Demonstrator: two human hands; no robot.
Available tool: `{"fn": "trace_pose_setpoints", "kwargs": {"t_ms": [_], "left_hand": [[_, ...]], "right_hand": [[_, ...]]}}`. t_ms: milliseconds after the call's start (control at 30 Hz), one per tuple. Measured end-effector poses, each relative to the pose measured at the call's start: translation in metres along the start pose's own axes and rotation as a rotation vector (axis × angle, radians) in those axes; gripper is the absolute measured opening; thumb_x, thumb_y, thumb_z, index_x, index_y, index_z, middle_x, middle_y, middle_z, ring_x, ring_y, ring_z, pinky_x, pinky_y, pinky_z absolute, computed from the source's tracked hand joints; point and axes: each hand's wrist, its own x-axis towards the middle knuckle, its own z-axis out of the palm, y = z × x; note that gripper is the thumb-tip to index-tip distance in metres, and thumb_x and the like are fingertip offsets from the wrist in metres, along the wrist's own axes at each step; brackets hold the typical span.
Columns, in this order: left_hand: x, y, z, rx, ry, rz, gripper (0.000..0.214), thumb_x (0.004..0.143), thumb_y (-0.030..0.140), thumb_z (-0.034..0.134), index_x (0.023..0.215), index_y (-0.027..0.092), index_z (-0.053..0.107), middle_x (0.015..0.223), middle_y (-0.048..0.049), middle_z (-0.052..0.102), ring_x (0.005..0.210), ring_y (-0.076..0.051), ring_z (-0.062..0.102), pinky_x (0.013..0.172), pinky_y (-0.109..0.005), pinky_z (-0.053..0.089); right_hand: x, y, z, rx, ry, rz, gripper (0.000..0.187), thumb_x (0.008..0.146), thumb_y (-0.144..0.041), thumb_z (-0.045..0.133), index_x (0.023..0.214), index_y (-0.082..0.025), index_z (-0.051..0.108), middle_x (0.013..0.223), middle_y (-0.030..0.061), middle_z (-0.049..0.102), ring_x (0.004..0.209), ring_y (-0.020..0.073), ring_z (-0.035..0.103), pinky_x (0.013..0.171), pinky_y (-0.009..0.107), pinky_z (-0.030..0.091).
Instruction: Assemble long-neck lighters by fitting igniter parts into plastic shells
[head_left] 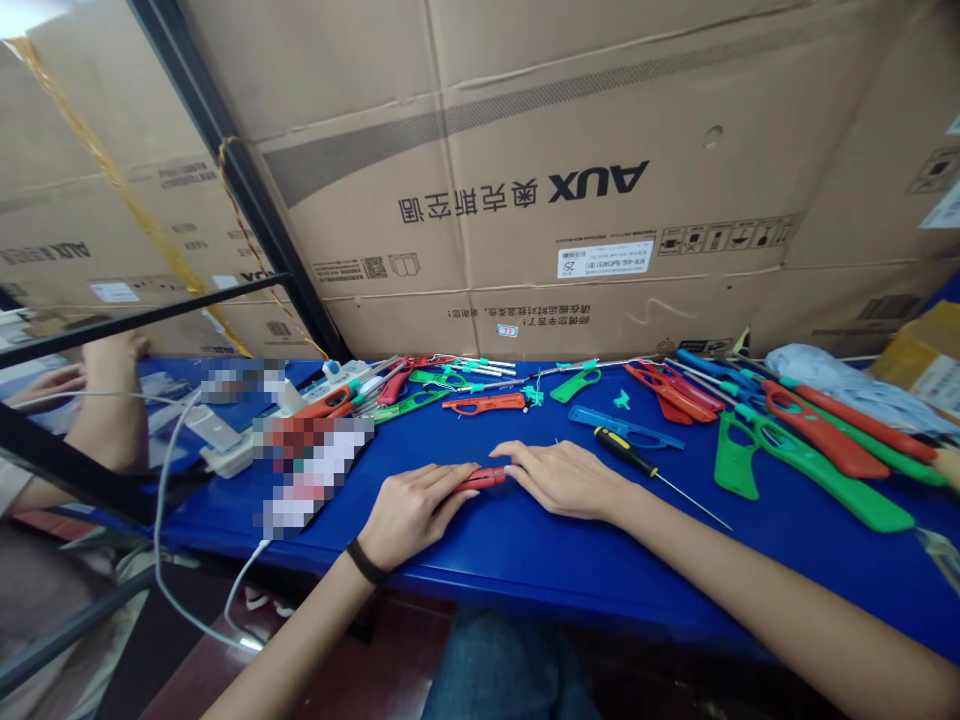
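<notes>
Over the front of the blue table, my left hand (409, 515), with a dark wristband, is closed around a red plastic lighter casing (489, 479). My right hand (559, 478) pinches the right end of the same casing; its thumb is mostly hidden. Just beyond the hands lies an orange lighter casing (487, 403) beside small teal parts (534, 394). To the right of my right hand are a translucent blue lighter casing (622, 427) and a yellow-and-black screwdriver (628, 452).
Green lighters (832, 475) and red ones (825, 430) pile up at the right. Metal lighter tubes (480, 368) lie along the back against a cardboard box (517, 120). At left are a power strip (225, 455), a white cable (159, 530), a black frame (247, 190) and another person's arm (105, 420).
</notes>
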Motion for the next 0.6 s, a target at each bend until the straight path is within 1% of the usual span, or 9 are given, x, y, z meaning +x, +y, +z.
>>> {"fn": "trace_pose_setpoints", "kwargs": {"t_ms": [67, 133, 233, 333, 467, 600], "left_hand": [[0.000, 0.000, -0.001, -0.013, -0.003, -0.010, 0.028, 0.092, 0.032, 0.049, 0.114, 0.019, 0.061, 0.104, -0.0047, 0.072, 0.084, -0.017, 0.070, 0.073, -0.026, 0.055], [0.000, 0.001, -0.001, -0.014, 0.003, -0.022, 0.028, 0.093, 0.031, 0.049, 0.114, 0.019, 0.061, 0.104, -0.0048, 0.072, 0.086, -0.017, 0.070, 0.074, -0.026, 0.056], [0.001, 0.002, -0.002, -0.004, 0.016, -0.040, 0.027, 0.093, 0.031, 0.048, 0.113, 0.019, 0.062, 0.102, -0.0048, 0.073, 0.085, -0.018, 0.070, 0.073, -0.026, 0.056], [0.001, 0.003, -0.002, 0.000, 0.028, -0.041, 0.027, 0.092, 0.032, 0.049, 0.110, 0.018, 0.063, 0.100, -0.0048, 0.073, 0.083, -0.018, 0.071, 0.072, -0.026, 0.056], [0.002, 0.005, -0.002, -0.001, 0.029, -0.027, 0.027, 0.092, 0.030, 0.050, 0.113, 0.018, 0.063, 0.100, -0.0053, 0.073, 0.083, -0.018, 0.071, 0.072, -0.026, 0.056], [0.003, 0.004, -0.001, 0.002, 0.035, -0.021, 0.027, 0.092, 0.031, 0.051, 0.113, 0.018, 0.063, 0.100, -0.0053, 0.073, 0.083, -0.018, 0.071, 0.073, -0.026, 0.056]], "right_hand": [[0.000, -0.001, -0.001, -0.005, -0.002, 0.004, 0.031, 0.099, -0.032, 0.023, 0.124, -0.021, 0.039, 0.105, 0.0082, 0.068, 0.090, 0.0228, 0.067, 0.072, 0.032, 0.045], [0.000, -0.001, -0.002, -0.023, 0.006, -0.008, 0.031, 0.099, -0.035, 0.024, 0.121, -0.021, 0.042, 0.102, 0.0079, 0.069, 0.088, 0.0225, 0.067, 0.071, 0.031, 0.045], [0.001, -0.001, -0.002, -0.064, 0.018, -0.034, 0.035, 0.098, -0.044, 0.025, 0.118, -0.022, 0.046, 0.094, 0.0070, 0.069, 0.084, 0.0231, 0.067, 0.066, 0.030, 0.044], [0.002, 0.001, 0.000, -0.082, 0.023, -0.040, 0.035, 0.099, -0.044, 0.024, 0.114, -0.022, 0.047, 0.090, 0.0060, 0.070, 0.080, 0.0223, 0.067, 0.061, 0.028, 0.043], [0.003, 0.004, 0.005, -0.121, 0.045, -0.055, 0.034, 0.098, -0.045, 0.028, 0.113, -0.022, 0.047, 0.087, 0.0044, 0.071, 0.075, 0.0210, 0.067, 0.055, 0.025, 0.038], [0.003, 0.006, 0.010, -0.172, 0.101, -0.115, 0.033, 0.100, -0.041, 0.026, 0.110, -0.022, 0.051, 0.093, 0.0031, 0.070, 0.077, 0.0180, 0.067, 0.050, 0.023, 0.031]]}}
